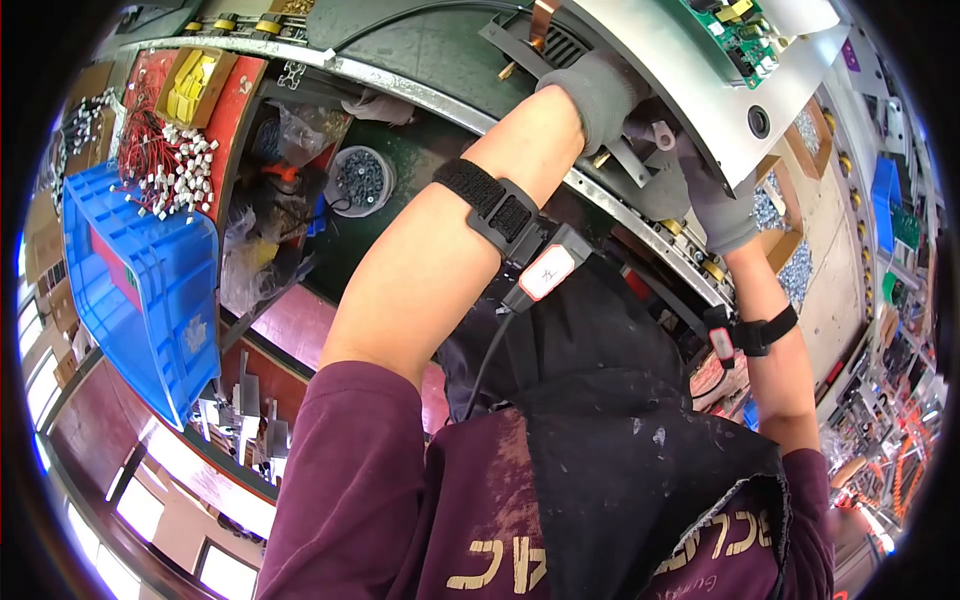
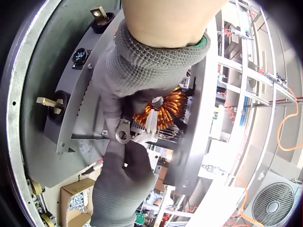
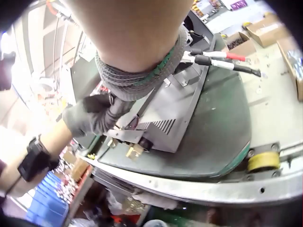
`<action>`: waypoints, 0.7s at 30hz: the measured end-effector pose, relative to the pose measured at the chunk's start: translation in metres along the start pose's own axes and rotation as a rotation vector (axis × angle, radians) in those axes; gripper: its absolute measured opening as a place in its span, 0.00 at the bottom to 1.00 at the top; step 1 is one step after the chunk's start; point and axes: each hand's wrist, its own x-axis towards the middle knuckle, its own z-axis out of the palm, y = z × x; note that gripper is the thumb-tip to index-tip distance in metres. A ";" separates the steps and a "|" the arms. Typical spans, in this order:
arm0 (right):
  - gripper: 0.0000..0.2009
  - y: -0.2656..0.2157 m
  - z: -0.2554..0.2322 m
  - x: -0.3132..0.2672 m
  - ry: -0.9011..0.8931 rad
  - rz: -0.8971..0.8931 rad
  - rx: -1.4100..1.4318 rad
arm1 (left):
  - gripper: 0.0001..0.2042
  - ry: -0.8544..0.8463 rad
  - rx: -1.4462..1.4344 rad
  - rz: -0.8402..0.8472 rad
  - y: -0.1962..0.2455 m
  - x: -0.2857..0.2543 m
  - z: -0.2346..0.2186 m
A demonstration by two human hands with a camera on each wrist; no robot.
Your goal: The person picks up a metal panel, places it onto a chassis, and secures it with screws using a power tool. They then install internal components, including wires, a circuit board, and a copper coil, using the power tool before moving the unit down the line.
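Note:
Both hands wear grey knit gloves and meet inside a grey metal enclosure (image 1: pixel 690 70). A ring terminal (image 2: pixel 123 132) with a round eye sits between the fingertips of both. From above, my left hand (image 2: pixel 130 80) grips the terminal's barrel end. The fingertips of my right hand (image 2: pixel 125 177) pinch at the eye's lower edge. White-sleeved leads (image 2: pixel 151 122) run beside the terminal, close to a copper-wound toroid coil (image 2: pixel 168 109). Brass terminals (image 2: pixel 51 102) stick out of the enclosure's end panel. In the right wrist view the cuff and forearm hide the right fingers.
The enclosure rests on a green board (image 3: pixel 222 127) over a roller conveyor with a metal rail (image 3: pixel 199 189). A green circuit board (image 1: pixel 735 40) lies on top. Cardboard boxes of screws (image 2: pixel 75 201) stand beside it. A blue crate (image 1: pixel 140 290) and a bucket of hardware (image 1: pixel 360 180) are lower left.

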 end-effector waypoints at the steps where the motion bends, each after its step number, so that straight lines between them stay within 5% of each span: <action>1: 0.09 -0.005 0.002 -0.004 -0.038 0.210 0.339 | 0.10 0.001 0.003 0.000 0.003 -0.005 -0.003; 2: 0.08 -0.011 0.002 -0.005 -0.076 0.420 0.677 | 0.12 -0.133 0.152 -0.182 0.039 -0.010 -0.024; 3: 0.08 -0.019 0.000 -0.004 -0.076 0.417 0.679 | 0.14 -0.266 0.301 -0.366 0.062 -0.014 -0.036; 5: 0.06 -0.038 -0.006 0.001 -0.186 0.822 1.031 | 0.12 -0.124 0.440 -0.293 0.068 -0.020 -0.027; 6: 0.06 -0.043 -0.004 0.001 -0.187 0.822 1.033 | 0.10 0.016 0.572 -0.218 0.073 -0.022 -0.022; 10: 0.08 -0.048 0.000 -0.001 -0.055 0.845 1.181 | 0.12 -0.505 0.806 -0.493 0.096 0.005 -0.017; 14: 0.10 -0.065 -0.004 0.004 0.006 0.834 1.076 | 0.12 -0.557 0.894 -0.411 0.102 0.007 -0.018; 17: 0.12 -0.075 -0.017 0.004 -0.049 0.890 1.074 | 0.13 -0.332 0.832 -0.381 0.091 -0.002 -0.012; 21: 0.11 -0.066 -0.008 0.000 0.014 0.826 1.121 | 0.13 -0.282 0.911 -0.199 0.089 -0.006 -0.012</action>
